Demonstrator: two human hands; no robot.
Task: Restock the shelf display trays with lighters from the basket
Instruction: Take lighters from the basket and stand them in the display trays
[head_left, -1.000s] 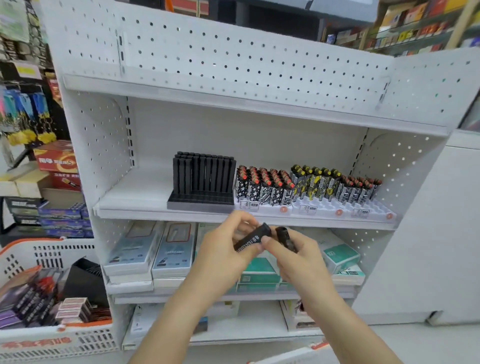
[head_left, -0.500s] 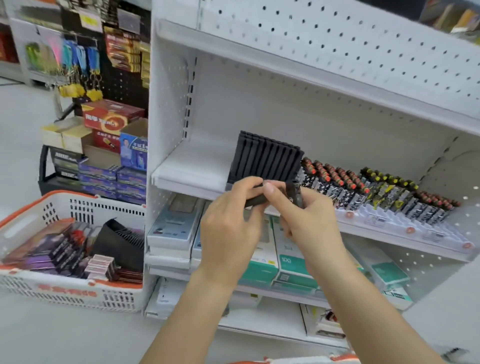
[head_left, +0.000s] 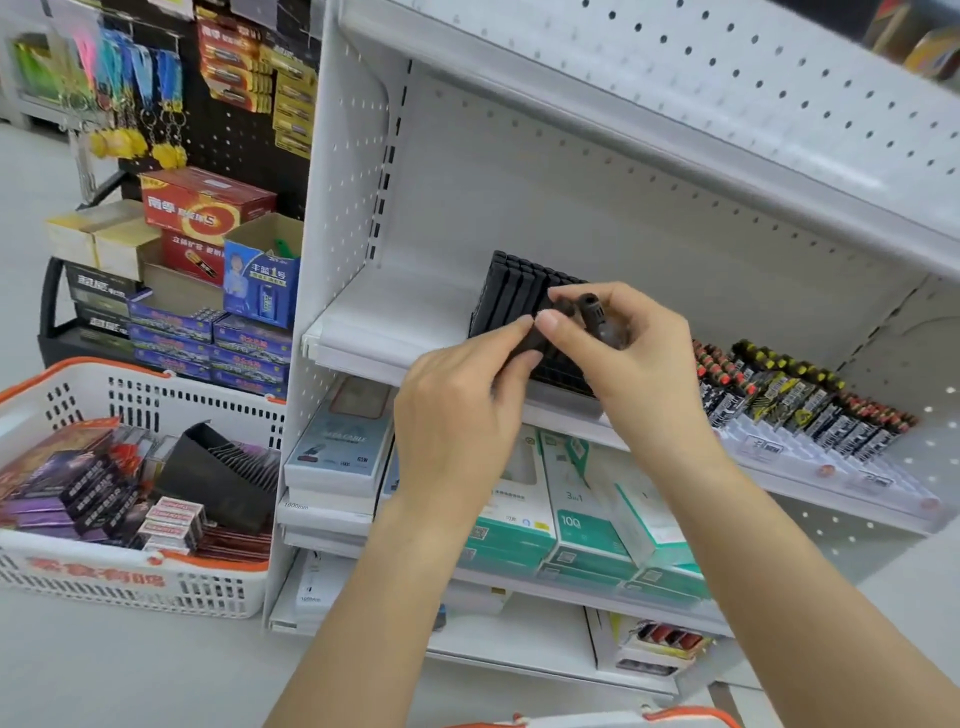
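- while both hands meet in front of the middle shelf (head_left: 363, 332), the left hand (head_left: 457, 410) pinches a black lighter (head_left: 535, 338) between thumb and forefinger, its other fingers curled under.
- the right hand (head_left: 634, 364) touches the same lighter with its thumb tip and closes its fingers round a second lighter (head_left: 597, 317), whose dark cap sticks up at 12 o'clock from the fist.
- both lighters sit right against the black tray (head_left: 509, 291), which stands on the shelf just behind the hands; i cannot tell if the first lighter is already in a slot.
- at 3 o'clock from the hands, a clear tray (head_left: 831, 467) on the same shelf holds rows of patterned lighters (head_left: 779, 395), with red and yellow caps, standing upright.
- at 8 o'clock from the hands, a white basket (head_left: 130, 582) with orange rim sits on the floor beside the shelf unit; it holds purple lighter boxes (head_left: 62, 488), a tilted black holder (head_left: 218, 483) and small red-and-white packs (head_left: 171, 525).
- at 6 o'clock, under the hands, the lower shelf carries white and green boxes (head_left: 582, 519).
- at 10 o'clock, well apart from the hands, a stack of battery boxes (head_left: 208, 208) stands under a black pegboard (head_left: 228, 130) with hanging keychains (head_left: 135, 140).
- a second orange rim (head_left: 675, 717) shows at the bottom edge, at 5 o'clock.
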